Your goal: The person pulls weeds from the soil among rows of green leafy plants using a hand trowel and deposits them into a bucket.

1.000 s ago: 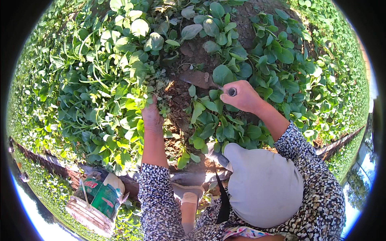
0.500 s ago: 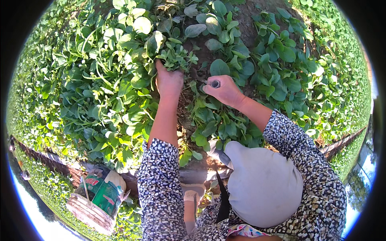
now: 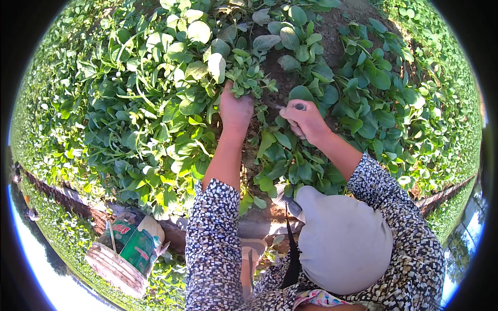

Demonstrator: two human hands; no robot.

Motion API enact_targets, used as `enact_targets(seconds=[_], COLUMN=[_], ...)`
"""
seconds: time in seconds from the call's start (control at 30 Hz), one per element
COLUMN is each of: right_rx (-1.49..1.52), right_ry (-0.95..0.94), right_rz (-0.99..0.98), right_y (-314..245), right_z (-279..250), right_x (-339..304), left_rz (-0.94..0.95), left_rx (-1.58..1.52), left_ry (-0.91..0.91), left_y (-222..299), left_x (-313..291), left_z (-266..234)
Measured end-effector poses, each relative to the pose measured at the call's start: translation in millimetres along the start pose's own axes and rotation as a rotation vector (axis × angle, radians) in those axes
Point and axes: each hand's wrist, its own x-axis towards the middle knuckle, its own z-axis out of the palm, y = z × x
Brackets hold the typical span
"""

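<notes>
Left hand [image 3: 237, 111] clutching leafy sprig [image 3: 248, 79], leaves forward, right hand [image 3: 310, 123] gripping tool [image 3: 300, 107], butt upward, shaft leftward

My left hand [image 3: 236, 110] points upward near the frame's upper centre, fingers mostly hidden; my right hand [image 3: 306, 119], beside it, curls into a fist.

bushy green sprig [image 3: 249, 80] left of a tool handle [image 3: 299, 107], dark end up.
</notes>
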Motion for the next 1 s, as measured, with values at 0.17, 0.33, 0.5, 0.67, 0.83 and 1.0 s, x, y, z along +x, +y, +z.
enact_targets(seconds=[0.17, 0.33, 0.5, 0.67, 0.83, 1.0], right_rx=[-0.362, -0.721, -0.909, -0.883, -0.878, -0.891], right_ry=[0.055, -0.052, -0.19, -0.061, -0.041, -0.038], right_rz=[-0.186, -0.419, -0.487, -0.478, -0.489, -0.447], right_y=[27.4, 49.5, 61.1, 72.4, 71.0, 73.9], right_z=[-10.8, -5.4, 2.3, -6.1, -6.9, -7.6], right_x=[-33.5, -66.1, -77.4, -85.0, -87.5, -84.9], left_rz=[-0.384, -0.775, -0.675, -0.127, -0.09, -0.352], left_rx=[-0.969, -0.837, -0.878, 0.174, 0.806, -0.124], left_ry=[-0.247, 0.219, 0.405, -0.145, -0.444, -0.267], left_y=[-35.4, -49.6, -71.8, -43.4, -6.3, -13.5], left_x=[-100.7, -173.4, -169.3, -84.3, -24.6, -30.3], left_z=[-7.2, -49.8, -65.9, -46.7, -34.4, -40.9])
